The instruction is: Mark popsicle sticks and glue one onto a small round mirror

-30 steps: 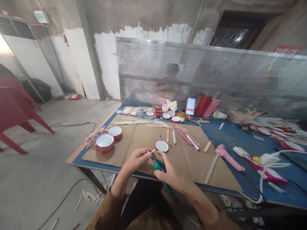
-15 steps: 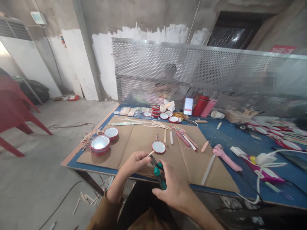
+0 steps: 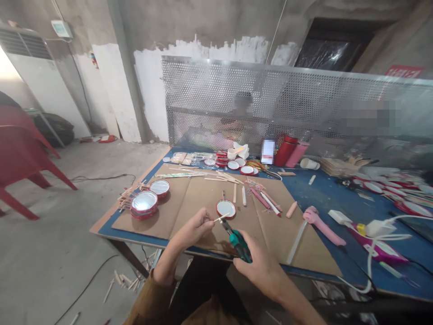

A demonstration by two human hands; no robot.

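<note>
My left hand (image 3: pixel 195 229) is closed in a pinch on a thin wooden stick (image 3: pixel 220 218) that points right. My right hand (image 3: pixel 262 268) grips green-handled cutters (image 3: pixel 237 238) whose jaws meet the stick's tip. Just beyond them a small round red-rimmed mirror (image 3: pixel 226 208) lies on the brown cardboard sheet (image 3: pixel 203 194) that covers the blue table (image 3: pixel 324 194).
Stacked red-rimmed mirrors (image 3: pixel 145 203) sit at the left of the cardboard, loose sticks and more mirrors at the back. A pink tool (image 3: pixel 321 223), white cables (image 3: pixel 379 230) and red bottles (image 3: pixel 287 150) lie right. A perforated metal screen (image 3: pixel 270 99) stands behind; red chairs (image 3: pixel 20 162) left.
The cutters have swung up and to the right, with their jaws now at the stick's tip. My right hand has moved rightward. My left hand keeps its pinch on the stick.
</note>
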